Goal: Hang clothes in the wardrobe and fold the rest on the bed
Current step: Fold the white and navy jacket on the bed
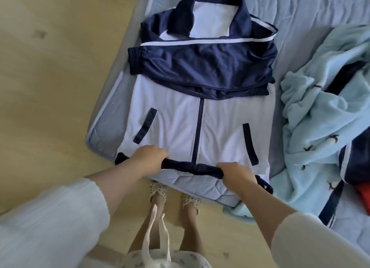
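A white and navy zip jacket (180, 115) lies flat on the corner of the bed (312, 11), collar away from me. Its navy sleeves are folded across the chest. My left hand (149, 158) grips the navy hem band left of the zip. My right hand (237, 174) grips the same band right of the zip. The band is bunched between both fists and lifted a little off the mattress.
A heap of light blue fleece (320, 127) with other clothes, some navy and red, lies on the bed to the right. Wooden floor (50, 87) runs along the left. My feet in sandals (158, 189) stand at the mattress corner.
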Demonstrator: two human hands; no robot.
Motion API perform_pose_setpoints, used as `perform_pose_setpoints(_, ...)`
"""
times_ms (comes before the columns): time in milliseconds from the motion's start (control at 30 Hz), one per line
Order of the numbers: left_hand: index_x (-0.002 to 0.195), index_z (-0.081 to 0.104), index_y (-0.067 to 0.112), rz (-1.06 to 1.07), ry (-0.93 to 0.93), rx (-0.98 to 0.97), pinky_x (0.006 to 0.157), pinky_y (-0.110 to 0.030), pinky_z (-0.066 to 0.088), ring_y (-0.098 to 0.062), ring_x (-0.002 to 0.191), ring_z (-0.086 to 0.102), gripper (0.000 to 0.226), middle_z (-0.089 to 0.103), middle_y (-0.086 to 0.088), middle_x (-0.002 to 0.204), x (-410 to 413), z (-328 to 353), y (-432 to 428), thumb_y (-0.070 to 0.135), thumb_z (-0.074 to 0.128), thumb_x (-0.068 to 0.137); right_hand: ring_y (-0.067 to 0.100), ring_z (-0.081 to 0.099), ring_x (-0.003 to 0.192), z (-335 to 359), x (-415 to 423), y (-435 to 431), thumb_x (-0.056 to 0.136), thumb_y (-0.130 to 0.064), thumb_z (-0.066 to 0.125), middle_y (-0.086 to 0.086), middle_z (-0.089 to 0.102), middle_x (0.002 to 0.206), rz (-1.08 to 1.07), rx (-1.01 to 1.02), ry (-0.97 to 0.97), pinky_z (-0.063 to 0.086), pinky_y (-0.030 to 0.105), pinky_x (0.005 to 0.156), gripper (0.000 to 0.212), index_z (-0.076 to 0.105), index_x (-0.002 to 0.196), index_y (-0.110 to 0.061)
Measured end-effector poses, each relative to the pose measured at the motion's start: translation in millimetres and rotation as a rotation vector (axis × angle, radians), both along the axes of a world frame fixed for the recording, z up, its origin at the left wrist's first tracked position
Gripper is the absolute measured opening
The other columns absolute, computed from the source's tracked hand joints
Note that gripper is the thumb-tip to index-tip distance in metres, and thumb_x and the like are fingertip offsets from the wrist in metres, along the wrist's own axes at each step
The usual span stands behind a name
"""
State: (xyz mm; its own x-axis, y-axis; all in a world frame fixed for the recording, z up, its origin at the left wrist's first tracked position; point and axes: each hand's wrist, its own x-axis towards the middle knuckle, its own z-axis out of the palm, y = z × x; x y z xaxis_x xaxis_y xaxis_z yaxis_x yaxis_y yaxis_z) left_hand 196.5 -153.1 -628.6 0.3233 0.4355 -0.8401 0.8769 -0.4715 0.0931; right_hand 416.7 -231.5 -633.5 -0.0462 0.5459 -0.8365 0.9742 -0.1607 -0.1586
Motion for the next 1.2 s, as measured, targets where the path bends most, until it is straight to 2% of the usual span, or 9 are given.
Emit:
perform_pose_setpoints(133,0.096,0.058,0.012,0.033,0.099,-0.338,0.049,-0.025,0.037,-0.02,0.065,0.051,0.029,0.052,-0.002,0.073,-9.8,42.9,-11.2,-0.003,0.04,0.078,0.021,0.053,0.073,46.4,-14.2,-23.6,0.086,-0.006,0.038,0.003,0.057,0.085,0.022,-0.283,0.122,0.04,0.027,0.064,0.027,0.059,0.101,-0.016)
perform_pose_setpoints(233,0.095,0.057,0.017,0.064,0.15,-0.442,0.039,-0.018,0.033,-0.012,0.052,0.045,0.031,0.05,0.002,0.068,-11.9,72.2,-4.5,-0.003,0.043,0.075,0.011,0.044,0.04,78.9,-16.9,-25.5,0.086,-0.007,0.04,0.0,0.049,0.061,-0.098,-0.456,0.199,0.034,0.017,0.041,0.017,0.057,0.083,-0.011)
perform_pose_setpoints(300,0.101,0.059,0.019,0.037,0.093,-0.346,0.045,-0.021,0.035,-0.013,0.058,0.047,0.034,0.051,0.003,0.074,-9.9,87.9,12.5,0.001,0.045,0.076,0.01,0.045,0.042,92.7,-10.8,-9.9,0.087,-0.008,0.038,0.002,0.054,0.066,-0.126,-0.39,0.189,0.035,0.017,0.042,0.02,0.057,0.085,-0.013)
perform_pose_setpoints(400,0.102,0.057,0.022,0.064,-0.007,-0.162,0.064,-0.027,0.039,-0.018,0.08,0.051,0.031,0.06,-0.002,0.1,-5.9,100.8,46.0,0.006,0.046,0.078,0.022,0.055,0.079,100.7,5.9,26.5,0.087,-0.013,0.04,0.006,0.061,0.099,-0.106,-0.136,0.057,0.041,0.027,0.068,0.021,0.057,0.097,-0.019)
perform_pose_setpoints(700,0.099,0.047,0.024,-0.035,-0.194,0.449,0.05,-0.026,0.023,-0.025,0.072,0.048,0.02,0.062,-0.002,0.096,38.1,112.8,173.6,0.011,0.043,0.084,0.029,0.06,0.093,102.8,52.7,150.9,0.09,-0.018,0.041,0.005,0.065,0.1,-0.201,0.475,-0.275,0.03,0.031,0.07,0.012,0.048,0.099,-0.02)
perform_pose_setpoints(833,0.116,0.051,0.018,-0.036,-0.329,0.68,0.068,-0.032,0.032,-0.027,0.09,0.058,0.036,0.063,-0.003,0.101,60.2,97.3,232.1,0.002,0.044,0.084,0.029,0.053,0.102,91.0,69.4,200.2,0.089,-0.01,0.043,0.005,0.064,0.104,-0.272,0.702,-0.411,0.03,0.037,0.084,0.013,0.047,0.099,-0.017)
perform_pose_setpoints(900,0.129,0.045,0.018,0.009,-0.417,0.829,0.096,-0.037,0.028,-0.025,0.118,0.048,0.051,0.055,-0.006,0.126,61.3,82.4,244.8,-0.003,0.045,0.083,0.03,0.043,0.115,81.7,69.3,213.2,0.088,-0.005,0.043,0.005,0.056,0.121,-0.344,0.803,-0.427,0.027,0.041,0.097,0.036,0.044,0.121,-0.018)
perform_pose_setpoints(1033,0.147,0.017,0.025,-0.018,-0.338,0.771,0.112,-0.046,0.008,-0.025,0.144,0.008,0.067,0.017,-0.004,0.154,50.8,44.3,234.9,0.001,0.04,0.089,0.025,0.015,0.141,59.1,48.8,212.8,0.095,-0.013,0.037,0.002,0.016,0.155,-0.409,0.659,-0.332,0.015,0.042,0.112,0.058,0.016,0.146,-0.028)
perform_pose_setpoints(1200,0.144,0.023,0.026,0.018,-0.201,0.568,0.104,-0.04,0.025,-0.025,0.139,0.019,0.057,0.015,-0.002,0.151,25.6,1.7,204.7,0.013,0.043,0.092,0.025,0.016,0.141,24.2,35.7,188.2,0.095,-0.019,0.036,0.0,0.004,0.157,-0.463,0.341,-0.227,0.02,0.041,0.111,0.059,0.009,0.147,-0.029)
